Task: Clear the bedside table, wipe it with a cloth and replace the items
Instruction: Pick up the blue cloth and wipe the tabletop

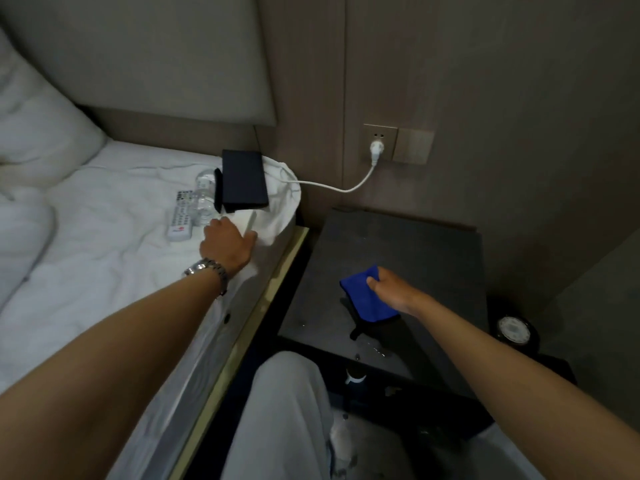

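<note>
Head view: looks down on a bed at left and a dark bedside surface point(408, 258) at right.
Right hand point(393, 289): over the middle of the surface, thumb and fingers pinching a blue cloth point(363, 299); the cloth hangs from the grip with its lower edge near or on the top, and I cannot tell which.
Left hand point(227, 245): reaches out over the bed point(104, 244), back of the hand up, fingers curled round the near end of a flat white thing point(247, 221); what that thing is cannot be made out.
Watch point(207, 271): metal band on the left wrist.
Box point(244, 180): black, lying on the bed's far right corner, just beyond the left hand.
Bottle point(204, 197): clear, lying on the sheet, touching the box's left side.
Remote point(181, 216): white, on the sheet just left of the bottle.
Plug point(375, 147): white, in a wall socket beyond the surface; its cable point(332, 187) runs left to the bed.
Clock point(512, 329): round dial low down, right of the surface.
Pillow point(38, 126): white, far left on the bed.
</note>
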A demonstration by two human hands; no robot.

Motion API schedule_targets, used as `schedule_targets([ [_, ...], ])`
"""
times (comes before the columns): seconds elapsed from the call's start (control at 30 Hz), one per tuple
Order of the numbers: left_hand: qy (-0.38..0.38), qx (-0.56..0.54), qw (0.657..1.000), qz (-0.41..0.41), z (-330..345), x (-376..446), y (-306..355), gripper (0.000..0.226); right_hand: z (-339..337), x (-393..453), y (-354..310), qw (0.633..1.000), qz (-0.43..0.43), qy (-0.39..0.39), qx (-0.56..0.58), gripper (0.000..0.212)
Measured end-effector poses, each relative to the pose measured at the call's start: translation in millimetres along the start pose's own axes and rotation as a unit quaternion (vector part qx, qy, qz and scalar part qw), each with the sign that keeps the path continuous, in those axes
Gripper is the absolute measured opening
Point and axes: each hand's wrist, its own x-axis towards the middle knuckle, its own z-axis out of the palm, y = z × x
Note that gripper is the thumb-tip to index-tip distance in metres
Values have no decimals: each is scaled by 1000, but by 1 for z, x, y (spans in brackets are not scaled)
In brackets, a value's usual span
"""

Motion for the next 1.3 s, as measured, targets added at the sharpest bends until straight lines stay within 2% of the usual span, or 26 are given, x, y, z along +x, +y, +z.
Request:
schedule_targets([
  [0.13, 13, 58, 998, -37, -18, 21, -44, 64, 15, 10, -10, 1000, -7, -8, 21, 52],
  [0.33, -26, 127, 991, -18, -15, 31, -80, 46, 31, 31, -19, 999, -10, -34, 27, 52],
  [0.47, -32, 84, 996, -30, -5, 38, -91, 47, 34, 38, -27, 999, -8, -37, 31, 47],
  [0.67, 23, 43, 999, -10, 8, 44, -95, 33, 41, 52, -36, 998, -16, -25, 60, 47],
  [0.77, 52, 72, 996, -2, 12, 44, -94, 29, 48, 57, -42, 997, -14, -19, 68, 49],
  [0.83, 63, 95, 993, 7, 14, 44, -92, 31, 51, 55, -48, 997, -19, -11, 77, 42],
  [0.93, 83, 54, 994, 45, 13, 41, -83, 41, 55, 55, -56, 995, -29, -8, 91, 31],
  [1.1, 104, -78, 972, 196, 14, 32, -53, 30, 57, 46, -66, 995, -53, 9, 82, 38],
  [1.23, 53, -127, 966, 219, 20, 23, -17, 25, 53, 35, -68, 993, -65, 4, 99, 27],
  [1.3, -4, -158, 961, 228, 25, 15, 5, 17, 47, 28, -65, 991, -68, 11, 116, 22],
])
